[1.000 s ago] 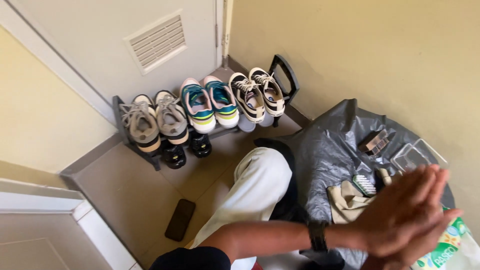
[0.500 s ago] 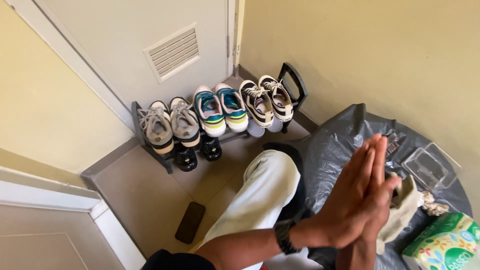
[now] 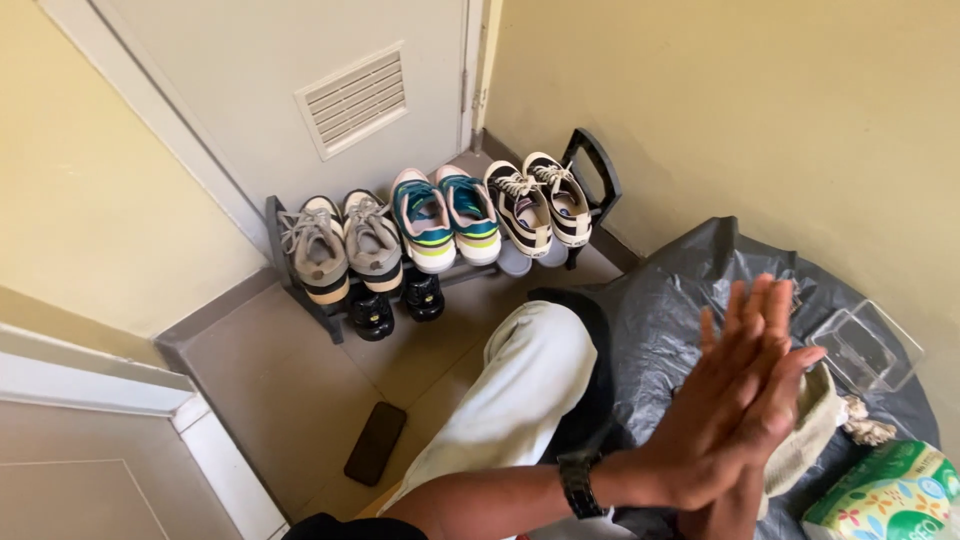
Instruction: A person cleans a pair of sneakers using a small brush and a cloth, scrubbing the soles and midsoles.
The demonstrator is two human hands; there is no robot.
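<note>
The two hands are pressing flat together, palm to palm, the left hand (image 3: pixel 735 400) covering most of the right hand (image 3: pixel 775 395), and they are holding nothing. A second ago they were lower and nearer the frame's right edge; they are now rising and drawing inward above the grey plastic sheet (image 3: pixel 680 310). Just beside them are lying a beige cloth (image 3: pixel 805 440), a green tissue pack (image 3: pixel 885 495) and a clear plastic box (image 3: pixel 865 350). Farther off, a dark phone (image 3: pixel 375 443) is resting on the floor, and beyond it the shoe rack (image 3: pixel 440 235) is standing against the door.
</note>
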